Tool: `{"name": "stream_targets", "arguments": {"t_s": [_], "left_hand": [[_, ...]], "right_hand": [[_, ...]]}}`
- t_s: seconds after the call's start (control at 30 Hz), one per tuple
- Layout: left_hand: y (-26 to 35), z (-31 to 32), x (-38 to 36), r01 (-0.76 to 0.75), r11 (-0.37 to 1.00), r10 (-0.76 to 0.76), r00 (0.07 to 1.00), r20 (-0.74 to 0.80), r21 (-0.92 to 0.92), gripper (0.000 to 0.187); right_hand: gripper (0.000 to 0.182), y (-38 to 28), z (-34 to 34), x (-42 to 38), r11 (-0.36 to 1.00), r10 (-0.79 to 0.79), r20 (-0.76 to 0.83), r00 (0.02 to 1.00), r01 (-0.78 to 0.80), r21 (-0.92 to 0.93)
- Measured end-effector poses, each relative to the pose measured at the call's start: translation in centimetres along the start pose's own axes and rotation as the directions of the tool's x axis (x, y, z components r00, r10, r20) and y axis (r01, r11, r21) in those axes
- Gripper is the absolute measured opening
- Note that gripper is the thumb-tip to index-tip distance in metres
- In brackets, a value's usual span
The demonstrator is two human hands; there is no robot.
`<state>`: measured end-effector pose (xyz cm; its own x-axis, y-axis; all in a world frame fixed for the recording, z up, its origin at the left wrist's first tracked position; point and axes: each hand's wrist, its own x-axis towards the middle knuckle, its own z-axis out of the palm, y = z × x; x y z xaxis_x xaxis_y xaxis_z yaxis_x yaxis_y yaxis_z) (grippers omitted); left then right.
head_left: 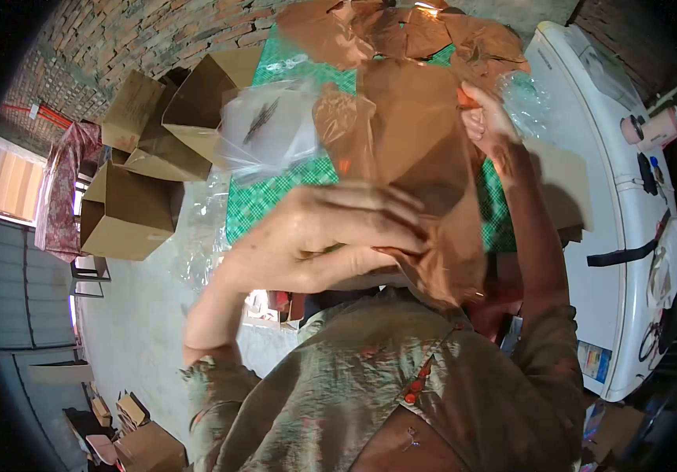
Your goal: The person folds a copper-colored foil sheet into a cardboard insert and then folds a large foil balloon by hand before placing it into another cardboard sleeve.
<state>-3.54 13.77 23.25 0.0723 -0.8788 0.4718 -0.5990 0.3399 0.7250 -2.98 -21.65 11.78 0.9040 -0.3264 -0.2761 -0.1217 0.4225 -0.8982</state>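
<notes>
Orange-brown translucent film is stretched upright between my two hands, over a green patterned tabletop. My left hand, slightly blurred, pinches the gathered lower edge of the film near my chest. On the right, my right hand is closed on the film's upper right edge, with a bit of orange showing at the fingers. More crumpled brown film lies along the far side of the table. A stack of clear plastic sheets rests left of the held film.
Open cardboard boxes stand at the left by a brick wall. A white appliance is close on the right, with a flat cardboard piece beside it. Clear crumpled plastic lies near my right hand.
</notes>
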Motion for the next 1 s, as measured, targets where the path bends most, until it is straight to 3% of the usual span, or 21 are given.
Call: {"name": "stream_targets", "arguments": {"t_s": [0.1,0.27,0.33,0.43,0.5,0.53,0.63,0.7,0.77,0.8,0.9,1.0], "left_hand": [[-5.5,4.3,-5.2,0.174,0.985,-0.173,0.974,-0.148,-0.006,0.02],[-11.8,11.1,-10.9,0.396,0.904,-0.333,0.889,-0.314,0.161,0.021],[-12.1,11.9,-11.6,0.42,0.874,-0.333,0.885,-0.326,0.246,0.025],[-13.0,13.0,-12.4,0.431,0.854,-0.316,0.875,-0.368,0.292,0.029],[-13.6,13.5,-12.7,0.421,0.857,-0.282,0.867,-0.411,0.299,0.027],[-13.7,13.5,-12.6,0.402,0.864,-0.266,0.876,-0.401,0.303,0.037],[-12.8,13.4,-12.0,0.47,0.839,-0.311,0.828,-0.466,0.275,0.053],[-12.4,13.0,-12.8,0.499,0.804,-0.358,0.841,-0.406,0.323,0.073],[-12.3,12.8,-13.6,0.521,0.779,-0.374,0.832,-0.409,0.348,0.074],[-12.2,12.9,-14.1,0.547,0.772,-0.394,0.812,-0.431,0.325,0.072],[-11.8,13.1,-15.0,0.578,0.762,-0.422,0.785,-0.454,0.291,0.069],[-12.1,13.6,-15.1,0.578,0.749,-0.394,0.781,-0.485,0.322,0.06]], "right_hand": [[0.019,3.7,-3.4,2.9,0.995,0.026,0.172,0.985,-0.042,0.088],[0.015,6.3,-5.5,5.4,0.995,0.072,-0.003,0.997,-0.071,0.069],[0.009,6.1,-4.8,5.2,0.991,0.114,-0.078,0.99,-0.108,0.085],[0.015,5.8,-3.5,4.7,0.998,0.049,-0.197,0.979,-0.056,-0.031],[0.019,6.3,-5.7,6.1,0.997,0.083,-0.097,0.992,-0.082,0.015],[0.02,5.9,-5.7,5.8,0.998,0.062,-0.046,0.997,-0.061,0.014],[0.03,7.1,-7.8,7.5,0.987,0.118,-0.208,0.971,-0.137,-0.082],[0.026,6.6,-9.7,8.2,0.974,0.195,-0.101,0.975,-0.205,-0.093],[0.038,6.6,-12.4,9.4,0.974,0.208,0.117,0.971,-0.194,-0.12],[0.044,6.5,-10.9,8.7,0.978,0.178,-0.014,0.984,-0.178,-0.107],[0.045,5.5,-8.8,7.8,0.968,0.246,-0.188,0.951,-0.252,-0.011],[0.035,5.5,-9.8,8.7,0.97,0.244,-0.152,0.958,-0.243,0.026]]}}
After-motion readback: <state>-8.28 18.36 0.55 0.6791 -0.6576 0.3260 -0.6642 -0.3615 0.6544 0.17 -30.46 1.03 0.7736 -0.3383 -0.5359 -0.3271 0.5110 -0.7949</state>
